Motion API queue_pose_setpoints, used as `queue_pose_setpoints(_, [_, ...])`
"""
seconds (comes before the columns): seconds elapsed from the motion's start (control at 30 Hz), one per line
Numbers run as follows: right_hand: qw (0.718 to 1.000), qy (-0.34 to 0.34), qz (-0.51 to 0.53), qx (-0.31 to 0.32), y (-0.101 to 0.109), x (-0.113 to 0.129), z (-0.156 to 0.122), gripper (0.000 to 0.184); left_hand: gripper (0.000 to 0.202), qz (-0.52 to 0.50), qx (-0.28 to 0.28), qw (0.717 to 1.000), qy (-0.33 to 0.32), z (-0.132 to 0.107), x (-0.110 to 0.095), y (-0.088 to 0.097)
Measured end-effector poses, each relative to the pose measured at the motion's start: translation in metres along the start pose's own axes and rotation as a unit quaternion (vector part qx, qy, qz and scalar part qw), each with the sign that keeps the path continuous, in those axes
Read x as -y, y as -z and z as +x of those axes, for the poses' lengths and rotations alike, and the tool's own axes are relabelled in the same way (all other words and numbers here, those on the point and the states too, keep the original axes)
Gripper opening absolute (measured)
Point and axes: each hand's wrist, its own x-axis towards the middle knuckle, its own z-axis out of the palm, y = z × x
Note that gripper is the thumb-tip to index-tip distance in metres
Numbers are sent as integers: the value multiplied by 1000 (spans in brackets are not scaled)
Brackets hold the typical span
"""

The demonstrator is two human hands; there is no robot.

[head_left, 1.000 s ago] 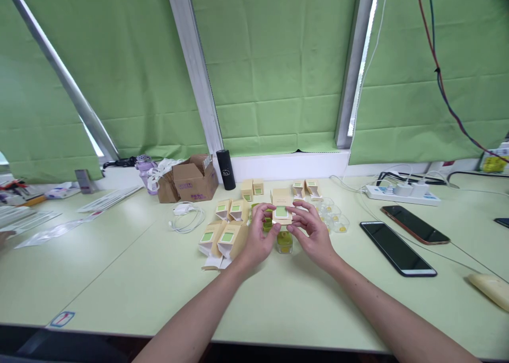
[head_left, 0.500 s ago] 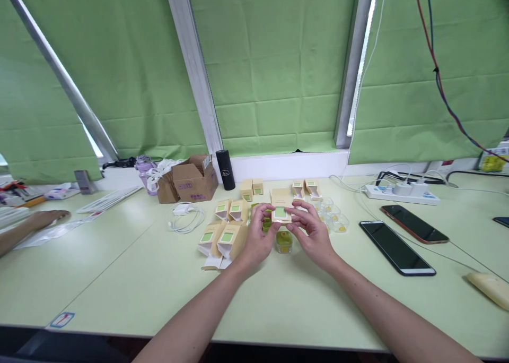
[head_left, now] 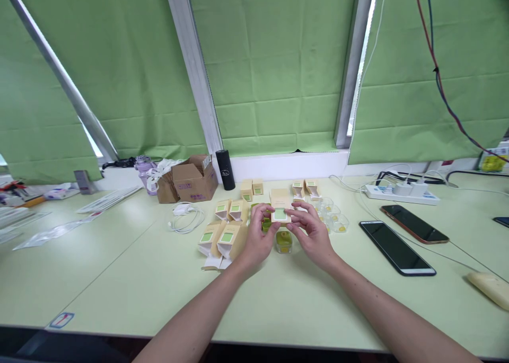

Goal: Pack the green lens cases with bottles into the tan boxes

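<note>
My left hand (head_left: pixel 256 238) and my right hand (head_left: pixel 314 233) both pinch a small tan carton (head_left: pixel 280 206) with a green label, held above the pale green table (head_left: pixel 119 278). The carton's flap end faces me. Right below it stands a small clear jar (head_left: pixel 283 241) with yellow-green contents. Left of my hands lie several similar tan cartons (head_left: pixel 222 233) with their flaps loose. More cartons (head_left: pixel 305 188) and several clear empty jars (head_left: pixel 334 217) sit behind and to the right of my hands.
Two phones (head_left: pixel 397 249) lie at the right, in front of a white power strip (head_left: pixel 401 192) with cables. A brown cardboard box (head_left: pixel 193 180), a black cylinder (head_left: pixel 225 169) and a white cable (head_left: pixel 185 217) stand at the back left. Papers (head_left: pixel 51 227) lie far left.
Another person's hand came onto the far left of the table half a second ago and is gone now. My hands have barely moved with the carton.
</note>
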Motion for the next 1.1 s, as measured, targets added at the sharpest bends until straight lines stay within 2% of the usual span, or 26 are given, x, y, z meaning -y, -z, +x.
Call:
queue_pose_setpoints(0.27, [1000, -2, -9, -4, -1, 0, 0, 28, 29, 15, 5, 1000, -27, -2, -2, 2])
queue_pose_setpoints(0.47, [997, 28, -65, 20, -1, 4, -2, 38, 37, 35, 8, 998, -54, -4, -7, 5])
queue_pose_setpoints(0.6, [995, 35, -83, 37, -2, 4, -5, 37, 40, 75, 0, 995, -70, -4, -9, 6])
queue_pose_setpoints(0.77, [991, 65, -105, 48, -3, 5, -7, 38, 45, 76, -6, 994, -80, -4, -10, 5])
queue_pose_setpoints(0.93, [986, 98, -127, 54, -3, 7, -8, 47, 49, 81, -11, 993, -87, -4, -8, 6])
queue_pose_setpoints(1.1, [978, 129, -152, 61, -2, 14, -7, 58, 47, 82, -28, 994, -64, -1, -6, 7])
